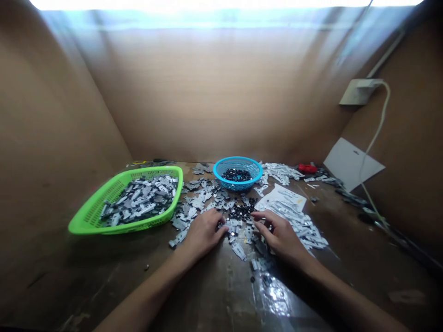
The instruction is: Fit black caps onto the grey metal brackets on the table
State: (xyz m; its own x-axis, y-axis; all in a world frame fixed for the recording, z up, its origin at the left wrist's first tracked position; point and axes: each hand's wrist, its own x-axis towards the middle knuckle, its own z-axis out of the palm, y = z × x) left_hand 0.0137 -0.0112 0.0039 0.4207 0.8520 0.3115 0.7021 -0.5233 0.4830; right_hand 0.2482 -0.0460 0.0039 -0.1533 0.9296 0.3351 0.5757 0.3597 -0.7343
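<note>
My left hand (205,231) rests low over the loose grey plastic pieces, its fingers curled and thumb pointing right. Something dark shows between thumb and fingers, too small to make out. To its right, my right hand (278,233) hovers beside a pile of small black round parts (242,211), thumb and index finger apart with nothing visible between them. Between the hands lie several flat grey pieces (238,250). More grey pieces (204,196) spread beyond my left hand, and light grey strips (297,221) lie in a heap beyond my right.
A green basket (178,196) full of grey pieces stands at the left. Behind the black parts is a blue basket (259,174) holding more of them. A red object (307,168) lies at the back right, near a white card (353,163) and a hanging cable (382,117). Wooden panels enclose the table.
</note>
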